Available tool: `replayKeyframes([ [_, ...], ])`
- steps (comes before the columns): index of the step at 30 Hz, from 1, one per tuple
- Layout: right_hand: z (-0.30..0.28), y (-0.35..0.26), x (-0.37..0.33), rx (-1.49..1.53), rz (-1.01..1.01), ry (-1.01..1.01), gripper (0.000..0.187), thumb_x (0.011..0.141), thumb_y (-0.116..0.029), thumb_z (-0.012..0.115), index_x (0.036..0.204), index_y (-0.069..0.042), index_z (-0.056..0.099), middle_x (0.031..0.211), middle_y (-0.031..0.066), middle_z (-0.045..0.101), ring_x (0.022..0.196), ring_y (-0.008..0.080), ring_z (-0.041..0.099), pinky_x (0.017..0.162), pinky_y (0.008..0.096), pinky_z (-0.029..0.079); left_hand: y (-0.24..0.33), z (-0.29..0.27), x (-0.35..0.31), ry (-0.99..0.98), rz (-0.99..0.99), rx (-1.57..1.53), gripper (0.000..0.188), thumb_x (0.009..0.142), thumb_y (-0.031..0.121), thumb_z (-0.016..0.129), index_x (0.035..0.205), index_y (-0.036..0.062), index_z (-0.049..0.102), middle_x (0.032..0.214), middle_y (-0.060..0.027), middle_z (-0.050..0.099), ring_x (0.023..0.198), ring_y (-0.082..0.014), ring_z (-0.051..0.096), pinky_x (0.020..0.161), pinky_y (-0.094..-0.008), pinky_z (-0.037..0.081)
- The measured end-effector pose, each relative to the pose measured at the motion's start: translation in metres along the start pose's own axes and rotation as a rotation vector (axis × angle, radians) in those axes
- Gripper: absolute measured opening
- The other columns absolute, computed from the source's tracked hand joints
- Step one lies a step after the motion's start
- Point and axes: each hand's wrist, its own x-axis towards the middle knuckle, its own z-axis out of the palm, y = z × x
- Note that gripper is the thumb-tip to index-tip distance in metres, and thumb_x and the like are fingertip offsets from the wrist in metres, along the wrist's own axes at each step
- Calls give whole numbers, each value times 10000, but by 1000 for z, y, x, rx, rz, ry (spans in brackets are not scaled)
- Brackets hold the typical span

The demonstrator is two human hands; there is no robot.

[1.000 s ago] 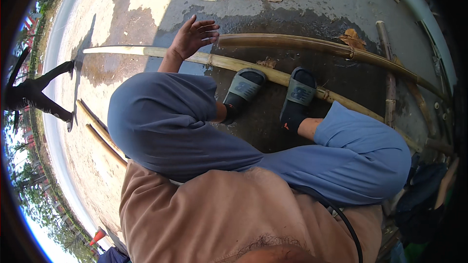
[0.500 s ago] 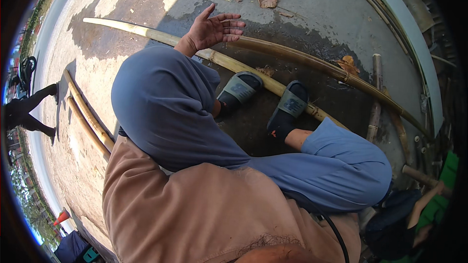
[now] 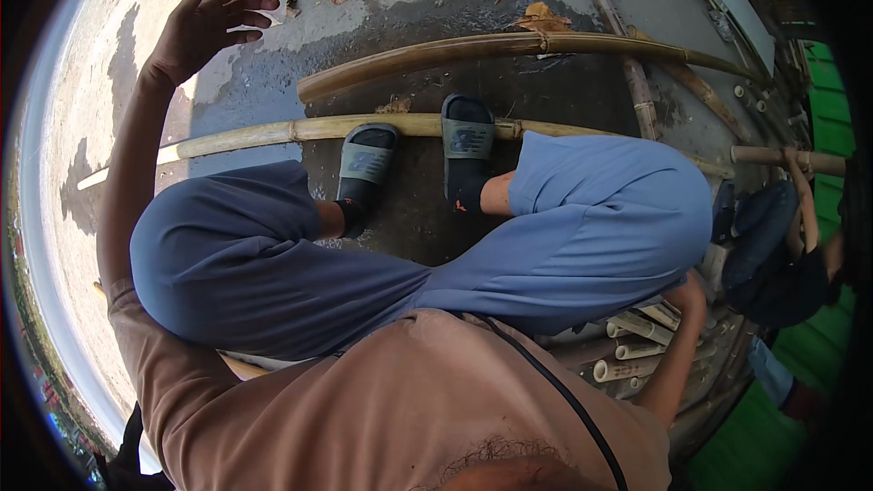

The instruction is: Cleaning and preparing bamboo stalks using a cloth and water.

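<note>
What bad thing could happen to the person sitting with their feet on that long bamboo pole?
The slippers rest on a round bamboo pole that might roll, so the feet could slip. The left hand is raised in the air, holding nothing, so it offers no support. The right hand reaches back toward cut bamboo pieces, whose ends might scrape it.

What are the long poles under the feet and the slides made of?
Long poles: apparently bamboo, dry yellow-tan with a dull sheen; ringed nodes show along the stems. Slides: probably moulded rubber or foam, matte black soles with grey straps; the exact material is unclear.
</note>
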Motion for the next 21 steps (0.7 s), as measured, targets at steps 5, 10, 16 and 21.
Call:
replayKeyframes([
  [5,-102,-4,-65,59,135,208,406,788,-28,787,1171,38,669,1017,195,707,949,289,680,890,390,520,94,71,73,-144,-23,-21,840,1045,734,343,1345,16,660,1275,-205,714,1148,-361,692,1045,-529,494],
  [10,-218,-72,-57,-216,-154,626,299,824,-89,746,1052,48,608,878,180,639,801,305,595,786,404,491,121,150,124,-395,-5,-160,798,1084,685,297,1311,17,669,1228,-200,721,1121,-358,694,1004,-517,511],
  [16,-283,-259,13,-356,-562,691,293,856,-111,733,1077,34,607,903,189,654,829,320,618,807,396,504,56,176,119,-334,60,-258,776,1088,674,266,1417,45,580,1324,-136,674,1156,-246,677,1071,-419,519],
  [21,-269,-393,54,-439,-1021,751,242,898,-92,763,1071,-2,621,925,169,700,873,251,713,828,393,567,40,166,128,-92,30,-411,668,1121,558,325,1348,-21,567,1262,-198,669,1143,-310,675,1041,-459,550],
])
